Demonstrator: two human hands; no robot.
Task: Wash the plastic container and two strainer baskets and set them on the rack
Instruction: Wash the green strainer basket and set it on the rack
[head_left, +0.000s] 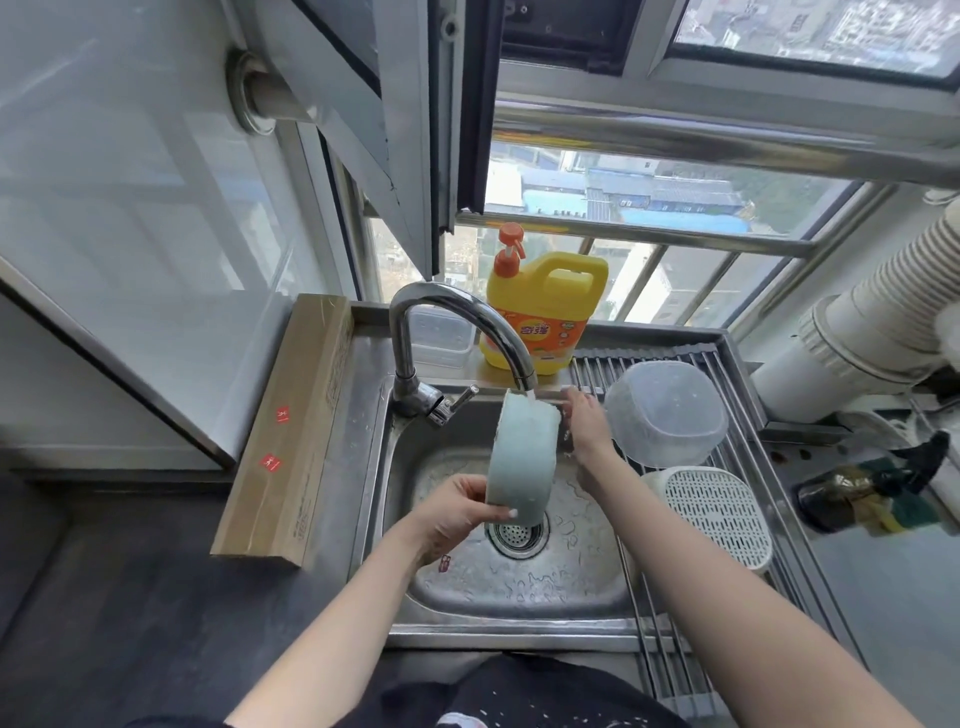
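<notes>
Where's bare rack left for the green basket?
Free: rack bars behind the clear container, beside the detergent jug; also the near end, this side of the white basket. Middle is crowded.

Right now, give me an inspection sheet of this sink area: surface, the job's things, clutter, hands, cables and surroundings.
Surface: wet steel sink, roll-up drying rack across its right side.
Job's things: pale green strainer basket held on edge under the running faucet; clear plastic container upside down on the rack; white strainer basket on the rack nearer the person.
Clutter: yellow dish soap jug, cardboard box, scouring sponges.
Hands: left hand has a grip on the green basket's near rim; right hand at its far side, fingers straight.
Cables: nothing seen.
Surroundings: open window, ribbed vent duct.
</notes>
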